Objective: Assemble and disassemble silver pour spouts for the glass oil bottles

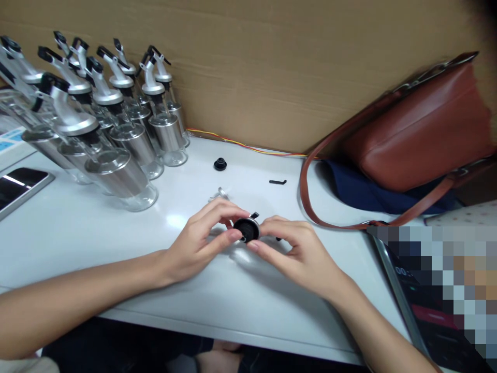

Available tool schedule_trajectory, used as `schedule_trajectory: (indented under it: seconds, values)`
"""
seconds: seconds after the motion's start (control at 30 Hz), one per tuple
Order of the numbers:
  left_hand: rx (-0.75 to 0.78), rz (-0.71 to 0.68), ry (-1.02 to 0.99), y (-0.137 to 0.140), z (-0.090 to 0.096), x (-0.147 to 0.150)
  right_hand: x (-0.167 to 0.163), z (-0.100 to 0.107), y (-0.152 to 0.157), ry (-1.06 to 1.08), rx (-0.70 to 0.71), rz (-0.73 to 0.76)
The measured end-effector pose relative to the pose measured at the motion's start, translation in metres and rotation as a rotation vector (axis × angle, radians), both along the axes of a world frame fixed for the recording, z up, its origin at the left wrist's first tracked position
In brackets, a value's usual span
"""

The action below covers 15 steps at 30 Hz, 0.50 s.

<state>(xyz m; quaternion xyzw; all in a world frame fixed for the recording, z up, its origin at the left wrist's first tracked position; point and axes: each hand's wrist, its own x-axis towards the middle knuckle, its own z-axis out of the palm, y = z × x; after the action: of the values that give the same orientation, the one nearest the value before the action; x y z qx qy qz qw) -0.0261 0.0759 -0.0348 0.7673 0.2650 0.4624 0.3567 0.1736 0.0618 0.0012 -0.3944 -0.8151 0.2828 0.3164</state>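
Observation:
Between my two hands is a pourer spout top [247,229], its round black underside facing me inside a silver rim, with a small black tab at its upper edge. My left hand [204,235] pinches its left side with thumb and fingers. On its right edge, the fingers and thumb of my right hand [301,251] close in too. Just behind my left fingers lies a small clear or silver piece [222,194], partly hidden. Farther back are a black stopper [220,165] and a thin bent black lever [278,182]. A dark bit shows under my right hand, mostly covered.
Several glass bottles [116,173] with steel sleeves and silver pourer tops crowd the left. A phone [23,189] lies beside them. At right, a brown leather bag [427,129] rests on dark blue cloth [349,189], near a dark-screened device [411,295]. Cardboard [240,67] stands behind.

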Motion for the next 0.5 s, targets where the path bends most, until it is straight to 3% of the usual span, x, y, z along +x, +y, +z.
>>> schedule_trajectory:
  seconds: [0.2, 0.5]
  values:
    - [-0.088, -0.034, -0.041, -0.0033, 0.0016, 0.0021, 0.0002, 0.0009, -0.0004, 0.051, -0.060, -0.119]
    - [-0.120, -0.050, -0.094, -0.0018, 0.0004, 0.0043, -0.0005, -0.0030, 0.0005, 0.109, -0.016, -0.100]
